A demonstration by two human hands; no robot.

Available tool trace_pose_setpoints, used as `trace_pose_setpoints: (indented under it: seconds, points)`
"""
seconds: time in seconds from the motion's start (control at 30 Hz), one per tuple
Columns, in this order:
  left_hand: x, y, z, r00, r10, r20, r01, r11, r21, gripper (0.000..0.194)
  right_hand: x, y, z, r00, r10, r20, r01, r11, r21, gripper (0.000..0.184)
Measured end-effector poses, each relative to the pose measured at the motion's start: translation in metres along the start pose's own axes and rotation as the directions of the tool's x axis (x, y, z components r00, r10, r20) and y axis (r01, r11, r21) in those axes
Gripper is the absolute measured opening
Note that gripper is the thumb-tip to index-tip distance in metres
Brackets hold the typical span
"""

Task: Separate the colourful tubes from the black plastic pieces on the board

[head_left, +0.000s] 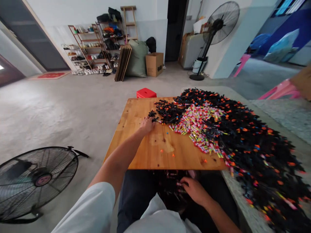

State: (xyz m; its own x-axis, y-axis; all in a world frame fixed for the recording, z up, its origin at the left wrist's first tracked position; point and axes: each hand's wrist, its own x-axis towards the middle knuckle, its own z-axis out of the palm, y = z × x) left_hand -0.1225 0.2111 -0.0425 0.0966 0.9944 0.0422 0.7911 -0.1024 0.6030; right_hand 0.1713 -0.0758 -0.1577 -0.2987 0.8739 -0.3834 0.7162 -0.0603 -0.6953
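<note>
My left hand reaches out over the wooden table with its fingers closed on a small black plastic piece. Just beyond it lies a small pile of black plastic pieces with orange and blue bits. Down at my lap, below the table's front edge, my right hand pinches what looks like a small printed tube. Under that hand is a dark heap of similar pieces, partly in shadow. A heap of small pink, white and yellow tubes spreads over the table's right half.
The wooden table carries a few loose orange bits. A large heap of black pieces covers the right side. A floor fan stands at left, a red stool behind the table, a pedestal fan farther back.
</note>
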Motion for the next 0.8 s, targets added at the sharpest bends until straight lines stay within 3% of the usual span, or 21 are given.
trace_pose_setpoints:
  seconds: [0.13, 0.23, 0.3, 0.4, 0.47, 0.53, 0.63, 0.8]
  points:
    - [0.000, -0.010, 0.011, 0.998, -0.060, 0.026, 0.063, 0.980, -0.190, 0.022, 0.001, -0.029, -0.025, 0.989, 0.041, 0.142, -0.023, 0.992, -0.127, 0.019]
    - [-0.006, -0.018, 0.013, 0.993, -0.110, 0.051, 0.121, 0.932, -0.341, 0.017, 0.021, -0.070, -0.059, 0.982, -0.030, 0.187, 0.018, 0.998, 0.063, 0.027]
    - [-0.015, -0.021, 0.013, 0.988, -0.144, 0.064, 0.157, 0.881, -0.445, 0.017, 0.048, -0.099, -0.085, 0.995, -0.099, 0.027, 0.098, 0.994, 0.040, 0.025]
    - [-0.036, -0.024, 0.013, 0.978, -0.189, 0.089, 0.203, 0.770, -0.604, 0.023, 0.103, -0.135, -0.116, 0.963, -0.239, -0.121, 0.227, 0.968, -0.110, 0.022]
    - [-0.054, -0.025, 0.014, 0.972, -0.211, 0.104, 0.222, 0.675, -0.703, 0.030, 0.142, -0.152, -0.127, 0.921, -0.213, -0.327, 0.107, 0.944, -0.313, 0.024]
    - [-0.072, -0.025, 0.014, 0.965, -0.239, 0.102, 0.226, 0.576, -0.785, 0.036, 0.173, -0.162, -0.130, 0.889, -0.111, -0.444, -0.105, 0.895, -0.434, 0.025]
    - [-0.093, -0.024, 0.013, 0.952, -0.297, 0.075, 0.210, 0.454, -0.866, 0.043, 0.201, -0.167, -0.124, 0.885, -0.034, -0.465, -0.205, 0.867, -0.454, 0.029]
    - [-0.113, -0.009, 0.004, 0.925, -0.379, 0.021, 0.116, 0.228, -0.967, 0.046, 0.207, -0.159, -0.115, 0.857, 0.026, -0.514, -0.288, 0.852, -0.437, 0.037]
